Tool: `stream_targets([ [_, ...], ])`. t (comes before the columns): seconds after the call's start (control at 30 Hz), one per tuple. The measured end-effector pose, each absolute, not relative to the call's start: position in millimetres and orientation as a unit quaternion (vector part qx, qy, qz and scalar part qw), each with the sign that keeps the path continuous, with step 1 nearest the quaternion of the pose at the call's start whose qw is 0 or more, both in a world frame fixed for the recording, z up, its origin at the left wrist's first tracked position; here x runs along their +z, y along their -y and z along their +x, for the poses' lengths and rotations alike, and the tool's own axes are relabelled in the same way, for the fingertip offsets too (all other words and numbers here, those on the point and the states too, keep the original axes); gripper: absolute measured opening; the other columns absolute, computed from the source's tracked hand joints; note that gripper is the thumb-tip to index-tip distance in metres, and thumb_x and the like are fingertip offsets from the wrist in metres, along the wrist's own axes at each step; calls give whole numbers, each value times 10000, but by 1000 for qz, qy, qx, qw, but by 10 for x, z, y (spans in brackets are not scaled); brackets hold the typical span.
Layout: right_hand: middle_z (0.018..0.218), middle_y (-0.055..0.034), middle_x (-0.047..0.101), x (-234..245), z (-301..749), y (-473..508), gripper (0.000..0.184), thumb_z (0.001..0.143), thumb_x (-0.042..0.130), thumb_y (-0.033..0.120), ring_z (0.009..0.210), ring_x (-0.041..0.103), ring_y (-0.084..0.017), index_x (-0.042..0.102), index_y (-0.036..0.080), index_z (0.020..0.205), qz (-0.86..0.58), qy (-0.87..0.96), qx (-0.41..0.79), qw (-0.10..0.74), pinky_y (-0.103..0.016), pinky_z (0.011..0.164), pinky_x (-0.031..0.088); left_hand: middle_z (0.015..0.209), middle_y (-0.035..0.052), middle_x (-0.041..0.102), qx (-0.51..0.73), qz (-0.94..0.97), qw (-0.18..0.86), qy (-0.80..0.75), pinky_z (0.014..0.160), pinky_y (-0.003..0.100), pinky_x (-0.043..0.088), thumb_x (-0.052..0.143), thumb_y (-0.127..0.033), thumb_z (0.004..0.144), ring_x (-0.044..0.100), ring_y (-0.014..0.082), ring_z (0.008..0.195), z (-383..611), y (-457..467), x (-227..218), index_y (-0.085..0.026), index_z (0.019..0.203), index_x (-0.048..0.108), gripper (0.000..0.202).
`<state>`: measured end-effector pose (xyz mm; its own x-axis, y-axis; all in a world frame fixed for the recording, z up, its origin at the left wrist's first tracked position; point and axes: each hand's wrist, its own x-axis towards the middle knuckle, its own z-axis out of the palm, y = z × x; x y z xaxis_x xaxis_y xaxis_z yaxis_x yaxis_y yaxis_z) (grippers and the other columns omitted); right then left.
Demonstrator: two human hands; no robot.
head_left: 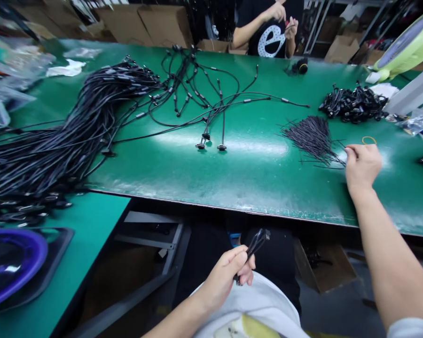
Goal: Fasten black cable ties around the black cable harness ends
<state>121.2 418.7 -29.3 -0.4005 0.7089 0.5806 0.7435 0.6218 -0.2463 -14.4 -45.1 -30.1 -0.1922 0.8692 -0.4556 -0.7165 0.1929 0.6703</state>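
Low in front of my body, my left hand (232, 267) is closed round a folded black cable (256, 241), whose looped end sticks up past the thumb. Out to the right, my right hand (364, 165) pinches the end of a thin black twist tie (341, 144) at the edge of a spread pile of twist ties (312, 137). Just behind that hand lies a yellow rubber band (369, 140). Beyond the pile is a heap of coiled black cables (354, 104).
A large bundle of long black cables (91, 112) covers the left of the green table (197, 180), with loose cables (221, 117) in the middle. A purple-rimmed tray (38, 249) stands at lower left. Across the table is another person (264, 30). A green fan (405, 44) is at far right.
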Motion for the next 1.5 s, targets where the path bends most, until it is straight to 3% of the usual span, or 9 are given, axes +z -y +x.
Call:
stream_targets([
  [0.23,963,-176,611,11,1110,-3618,167,951,538,245,930,517,-258,666,138,944,-400,831,62,381,-381,845,346,564,-74,322,658,82,617,-424,576,252,399,659,-538,856,356,66,490,-128,498,-264,-108,853,618,432],
  [0.4,868,-51,647,-181,762,-1883,243,959,548,398,788,596,-186,653,192,883,-250,876,312,270,-300,743,455,576,-95,338,709,97,589,-375,581,254,399,678,-471,870,353,70,487,-192,300,-192,-147,1391,464,650],
  [0.5,886,-37,645,-320,743,-1094,230,955,571,413,726,594,-163,631,194,989,-234,773,558,192,-270,646,463,594,-72,369,737,141,531,-394,614,278,422,670,-486,872,391,79,522,-300,217,-271,-86,1316,564,607],
  [0.57,910,-35,648,-377,788,-914,228,943,604,408,734,597,-163,634,206,1046,-263,739,595,172,-269,638,462,616,-61,375,752,145,494,-412,639,290,436,656,-495,881,404,81,548,-368,221,-327,-73,1243,619,557],
  [0.73,956,-55,649,-381,853,-978,111,973,569,271,821,610,-184,652,198,976,-160,856,444,210,-301,727,475,615,-52,391,742,186,459,-453,662,284,451,563,-443,944,438,92,577,-425,277,-339,-68,1231,624,476],
  [0.83,963,-81,663,-278,826,-1000,112,959,563,149,826,623,-191,635,155,1043,-38,937,217,270,-316,756,482,700,-15,526,671,243,429,-554,653,252,440,497,-400,971,483,93,610,-445,310,-317,-119,1271,614,427],
  [0.97,1212,-165,633,-107,722,-1032,238,942,505,39,1095,597,-284,629,68,1142,177,944,-12,278,-395,905,463,768,-1,604,511,347,392,-682,709,248,437,462,-314,967,506,102,652,-498,418,-310,-158,1125,698,324],
  [1.2,1069,-181,624,132,620,-1036,312,926,404,24,883,577,-274,660,31,1105,333,921,-128,155,-452,819,463,645,-30,515,504,283,531,-620,621,225,398,506,-276,915,471,99,612,-549,595,-363,-157,1207,670,356],
  [1.5,756,-115,478,185,583,-923,332,841,341,11,703,463,-256,656,114,810,326,916,-212,94,-404,581,350,610,-48,477,561,212,574,-558,581,223,343,558,-306,886,420,83,564,-429,589,-352,-127,968,649,216],
])
